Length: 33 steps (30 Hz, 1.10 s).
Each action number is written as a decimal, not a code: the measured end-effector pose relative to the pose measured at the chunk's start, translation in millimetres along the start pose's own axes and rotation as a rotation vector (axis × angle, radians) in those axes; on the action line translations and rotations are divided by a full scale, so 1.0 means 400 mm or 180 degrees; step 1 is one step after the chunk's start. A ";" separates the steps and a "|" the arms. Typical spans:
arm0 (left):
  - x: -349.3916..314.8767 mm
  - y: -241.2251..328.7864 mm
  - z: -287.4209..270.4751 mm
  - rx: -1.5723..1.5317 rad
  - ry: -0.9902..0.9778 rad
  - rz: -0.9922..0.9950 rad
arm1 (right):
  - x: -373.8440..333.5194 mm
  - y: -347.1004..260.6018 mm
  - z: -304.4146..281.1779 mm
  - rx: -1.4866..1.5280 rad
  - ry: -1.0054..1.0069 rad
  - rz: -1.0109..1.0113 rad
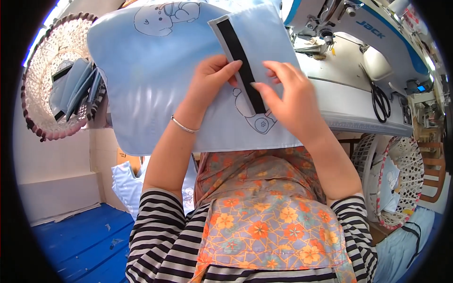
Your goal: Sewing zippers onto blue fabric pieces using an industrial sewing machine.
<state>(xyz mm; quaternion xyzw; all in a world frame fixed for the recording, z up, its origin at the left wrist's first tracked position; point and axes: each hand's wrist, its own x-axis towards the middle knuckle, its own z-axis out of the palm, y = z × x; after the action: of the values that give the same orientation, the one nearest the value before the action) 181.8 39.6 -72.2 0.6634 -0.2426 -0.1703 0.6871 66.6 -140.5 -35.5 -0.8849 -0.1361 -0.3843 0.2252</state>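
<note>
A large light blue fabric piece (146, 89) with printed cartoon animals lies spread in front of me. On it rests a light blue flap (264, 42) bearing a long black strip (245, 78), which looks like hook-and-loop tape. My left hand (212, 78) pinches the flap's left edge, its thumb on the black strip and its fingers partly hidden underneath. To the right of the strip is my right hand (292, 92), thumb and fingers apart. Its thumb tip is at the strip's right edge; whether it touches I cannot tell.
A white and blue sewing machine (373, 33) stands at the far right, with black scissors (380, 103) on its table (325, 96). A woven basket (35, 106) at the left holds several folded blue-grey pieces (75, 87). Another basket (409, 188) sits low at the right, with fabric inside.
</note>
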 end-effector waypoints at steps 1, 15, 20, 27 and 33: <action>0.000 0.000 -0.007 -0.0008 -0.0008 -0.0003 | 0.015 -0.009 0.021 0.0653 -0.0582 0.1011; 0.054 -0.036 -0.060 0.3874 -0.1011 0.1829 | -0.091 0.076 -0.092 0.3142 -0.1013 0.2760; 0.113 -0.010 -0.105 0.3445 -0.1180 0.1521 | -0.140 0.054 -0.040 0.1231 -0.1013 0.2338; 0.119 -0.059 -0.030 0.2301 -0.0252 0.0449 | -0.113 0.036 -0.024 0.1266 -0.0699 0.2005; 0.108 -0.015 -0.003 0.1599 -0.0217 0.0064 | -0.108 0.030 -0.007 0.1619 -0.0997 0.2474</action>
<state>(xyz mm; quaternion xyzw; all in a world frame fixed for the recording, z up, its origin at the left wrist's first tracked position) 218.5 16.0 -73.4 0.8048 -0.3069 -0.1200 0.4937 41.0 -155.2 -69.2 -0.8343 0.0824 -0.0887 0.5378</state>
